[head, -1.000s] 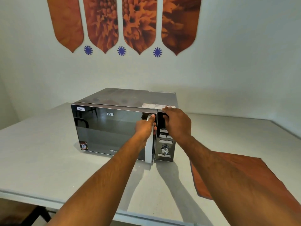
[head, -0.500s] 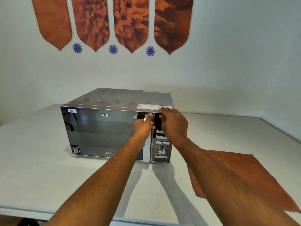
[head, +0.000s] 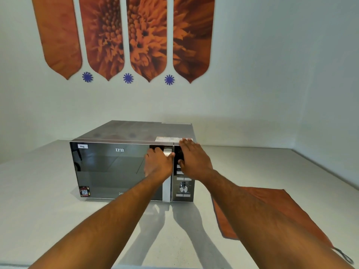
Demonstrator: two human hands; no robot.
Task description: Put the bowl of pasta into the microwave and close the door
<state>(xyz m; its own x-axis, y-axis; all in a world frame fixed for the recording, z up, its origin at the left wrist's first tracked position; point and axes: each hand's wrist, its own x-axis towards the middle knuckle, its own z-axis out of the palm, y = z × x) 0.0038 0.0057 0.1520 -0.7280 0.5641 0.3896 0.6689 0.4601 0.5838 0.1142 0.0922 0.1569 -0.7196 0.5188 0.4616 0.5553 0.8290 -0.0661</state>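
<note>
A dark, mirror-fronted microwave [head: 116, 167] stands on the pale table [head: 38, 200], its door flush with the body. My left hand [head: 158, 164] is curled around the silver vertical door handle [head: 167, 191] near its top. My right hand [head: 194, 159] lies flat with fingers spread against the control panel [head: 183, 189] and the top front edge of the microwave. No bowl of pasta is visible in this view; the dark door glass only reflects the room.
An orange cloth [head: 272, 214] lies flat on the table to the right of the microwave, under my right forearm. The wall behind carries orange flower panels [head: 124, 35]. The table's front edge runs along the bottom of the view.
My right hand has flattened out with its fingers spread on the panel. My left hand stays on the door handle. The camera view shifted slightly, and the door looks shut throughout.
</note>
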